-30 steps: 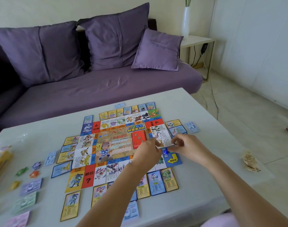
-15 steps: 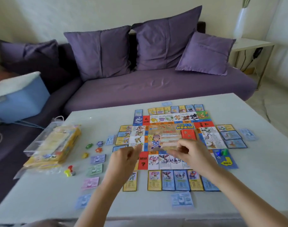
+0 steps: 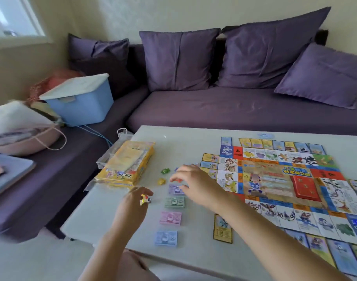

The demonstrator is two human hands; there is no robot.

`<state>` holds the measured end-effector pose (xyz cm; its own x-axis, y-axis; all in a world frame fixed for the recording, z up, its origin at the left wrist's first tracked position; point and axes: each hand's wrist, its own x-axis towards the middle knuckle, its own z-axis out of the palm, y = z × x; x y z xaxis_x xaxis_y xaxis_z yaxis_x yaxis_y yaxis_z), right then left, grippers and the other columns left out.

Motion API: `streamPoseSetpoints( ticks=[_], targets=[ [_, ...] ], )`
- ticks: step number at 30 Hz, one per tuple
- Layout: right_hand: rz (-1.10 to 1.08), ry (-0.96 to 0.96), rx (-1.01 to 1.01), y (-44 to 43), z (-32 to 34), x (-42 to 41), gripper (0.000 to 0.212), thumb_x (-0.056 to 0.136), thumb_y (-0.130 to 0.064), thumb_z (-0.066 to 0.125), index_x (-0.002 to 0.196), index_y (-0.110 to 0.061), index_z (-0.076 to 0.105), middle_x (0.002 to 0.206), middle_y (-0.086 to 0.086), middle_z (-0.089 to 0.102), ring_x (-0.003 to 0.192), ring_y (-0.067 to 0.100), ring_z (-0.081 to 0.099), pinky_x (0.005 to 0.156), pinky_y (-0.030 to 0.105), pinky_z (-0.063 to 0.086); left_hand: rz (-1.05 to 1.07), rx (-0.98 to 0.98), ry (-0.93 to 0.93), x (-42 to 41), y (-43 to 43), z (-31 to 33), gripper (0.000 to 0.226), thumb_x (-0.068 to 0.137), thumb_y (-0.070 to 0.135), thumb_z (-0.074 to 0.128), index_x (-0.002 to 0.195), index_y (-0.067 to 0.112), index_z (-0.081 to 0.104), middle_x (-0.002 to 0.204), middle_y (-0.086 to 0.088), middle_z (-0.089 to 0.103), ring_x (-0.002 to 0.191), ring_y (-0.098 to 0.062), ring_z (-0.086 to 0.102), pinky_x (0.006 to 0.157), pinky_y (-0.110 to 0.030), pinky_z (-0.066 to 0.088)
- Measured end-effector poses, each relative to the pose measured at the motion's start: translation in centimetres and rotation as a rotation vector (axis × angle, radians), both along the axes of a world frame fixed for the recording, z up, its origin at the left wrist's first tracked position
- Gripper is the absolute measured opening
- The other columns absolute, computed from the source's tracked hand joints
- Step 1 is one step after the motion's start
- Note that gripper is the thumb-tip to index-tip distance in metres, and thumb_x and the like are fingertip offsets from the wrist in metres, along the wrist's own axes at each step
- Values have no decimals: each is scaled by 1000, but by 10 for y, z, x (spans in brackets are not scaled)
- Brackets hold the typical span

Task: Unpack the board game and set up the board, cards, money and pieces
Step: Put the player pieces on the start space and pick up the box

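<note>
Board point(image 3: 275, 179): lies flat on the right half of the white bench point(image 3: 88, 216), ringed by rows of cards point(image 3: 278, 145), with a red card pile point(image 3: 306, 185) on its centre.
Money: four small stacks in a column left of the board: purple stack point(image 3: 176, 189), green stack point(image 3: 174, 202), pink stack point(image 3: 170, 218), and blue stack point(image 3: 165, 238) nearest the front edge.
Pieces: green piece point(image 3: 165, 170) and yellow piece point(image 3: 161, 181) lie loose between the box and the purple stack.
Box point(image 3: 126, 165): yellow, at the bench's far left.
Left hand point(image 3: 133, 201): fingers curled round a small yellow-and-red figure point(image 3: 143, 199), just left of the green stack.
Right hand point(image 3: 193, 183): fingers spread and bent down over an orange piece point(image 3: 176, 180); blur hides whether they pinch it.
Background: purple sofa point(image 3: 234, 112) and a blue bin point(image 3: 82, 106).
</note>
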<state>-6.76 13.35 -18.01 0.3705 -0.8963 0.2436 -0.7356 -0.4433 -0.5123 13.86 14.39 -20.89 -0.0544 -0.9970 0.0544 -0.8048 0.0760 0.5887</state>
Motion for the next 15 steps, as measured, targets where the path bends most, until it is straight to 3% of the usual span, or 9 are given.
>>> streamPoseSetpoints(
  ticks=[3,7,10,12,15],
  targets=[
    [47,58,6,-21,-10,31,35,89,4,50,115,-13,66,123,0,57,122,17,35,103,29,31,-19,25,-75,14,-4,-8,35,87,2,57,116,21,64,123,4,61,111,-15,57,85,-19,39],
    [92,143,68,-43,-22,61,46,85,13,42,108,-16,69,118,-2,60,122,16,35,98,41,38,-41,14,-107,19,-7,-18,35,87,7,59,118,22,63,127,4,53,117,-15,51,88,-17,36],
    [127,198,154,-51,-20,79,55,83,16,37,114,-18,67,119,0,59,120,15,37,87,30,36,-30,-8,-124,20,-9,-21,34,89,11,59,121,24,61,124,3,46,118,-16,43,85,-10,27],
    [139,204,209,-55,-18,86,55,83,15,37,116,-17,66,118,1,59,116,15,44,77,25,30,4,-17,-127,21,-11,-23,35,90,13,58,123,25,59,124,2,44,117,-17,42,89,-15,31],
    [162,169,267,-59,-19,93,47,81,14,40,108,-13,68,110,3,61,100,15,53,80,26,39,50,5,-127,23,-13,-24,32,93,19,56,125,25,58,125,-1,46,115,-20,45,90,-23,39]
  ],
)
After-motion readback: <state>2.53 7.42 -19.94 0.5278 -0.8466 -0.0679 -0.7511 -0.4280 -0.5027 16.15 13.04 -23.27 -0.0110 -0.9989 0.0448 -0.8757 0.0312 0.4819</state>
